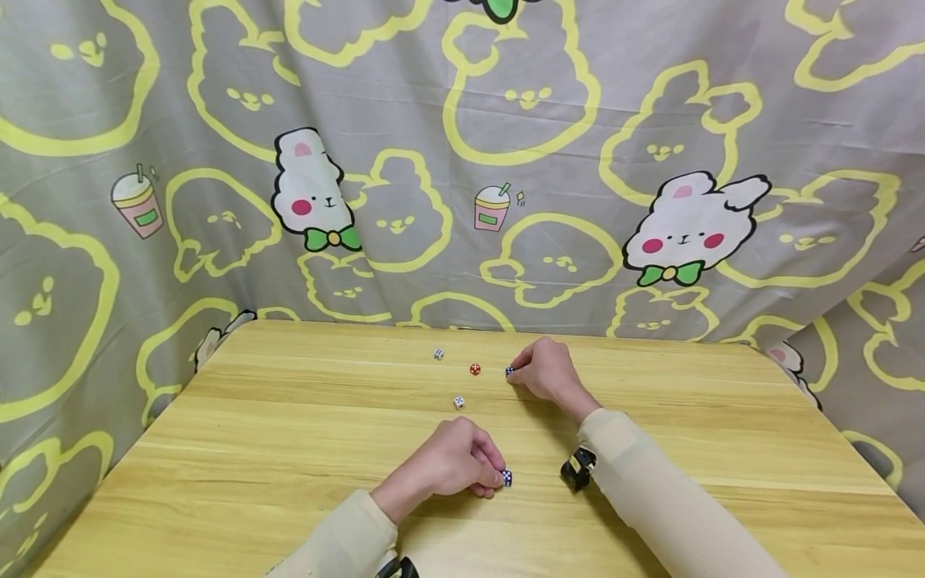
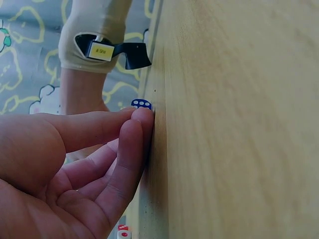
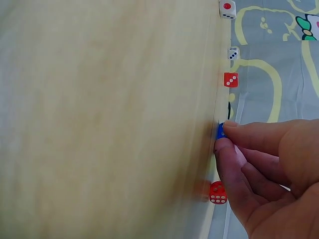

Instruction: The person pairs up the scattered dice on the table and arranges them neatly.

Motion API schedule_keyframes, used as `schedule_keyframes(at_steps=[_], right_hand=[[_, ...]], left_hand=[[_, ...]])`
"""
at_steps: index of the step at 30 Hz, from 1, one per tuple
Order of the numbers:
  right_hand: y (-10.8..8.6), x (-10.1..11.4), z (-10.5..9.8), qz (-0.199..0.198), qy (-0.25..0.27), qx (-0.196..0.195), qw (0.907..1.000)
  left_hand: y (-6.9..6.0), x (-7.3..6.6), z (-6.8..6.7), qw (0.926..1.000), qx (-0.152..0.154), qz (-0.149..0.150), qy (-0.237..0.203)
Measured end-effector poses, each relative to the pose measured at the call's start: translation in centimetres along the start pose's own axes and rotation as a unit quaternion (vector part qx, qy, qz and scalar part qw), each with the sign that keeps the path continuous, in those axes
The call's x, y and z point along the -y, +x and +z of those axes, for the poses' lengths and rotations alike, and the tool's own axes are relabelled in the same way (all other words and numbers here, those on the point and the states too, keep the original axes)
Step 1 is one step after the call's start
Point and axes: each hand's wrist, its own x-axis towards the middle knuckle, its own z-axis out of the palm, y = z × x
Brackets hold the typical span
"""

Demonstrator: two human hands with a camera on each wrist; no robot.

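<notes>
In the head view, the left hand (image 1: pixel 455 459) pinches a blue die (image 1: pixel 507 478) with white dots at the near middle of the table. Its thumb and fingertips hold the blue die (image 2: pixel 141 103) in the left wrist view. Farther back and to the right, the right hand (image 1: pixel 551 373) grips another blue die (image 1: pixel 510 372) by its sides. The right wrist view shows thumb and finger of the right hand (image 3: pixel 264 174) around that blue die (image 3: pixel 221 131), low at the tabletop.
On the wooden table (image 1: pixel 289 401), a red die (image 1: pixel 474 369) and two white dice (image 1: pixel 438 353) lie left of the right hand. The right wrist view also shows a red die (image 3: pixel 218 192) beside the right hand's fingers. A patterned curtain (image 1: pixel 405 201) hangs behind the table.
</notes>
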Motion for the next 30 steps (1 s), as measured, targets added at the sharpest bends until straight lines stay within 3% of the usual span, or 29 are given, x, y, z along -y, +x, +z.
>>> schedule_keyframes(at_steps=[22, 30], right_hand=[[-0.01, -0.21, 0.11, -0.014, -0.001, -0.005, 0.9999], [-0.05, -0.30, -0.01, -0.002, 0.008, -0.004, 1.0000]], left_hand=[[-0.22, -0.29, 0.03, 1.0000, 0.000, -0.002, 0.004], [-0.14, -0.21, 0.03, 1.0000, -0.001, -0.002, 0.001]])
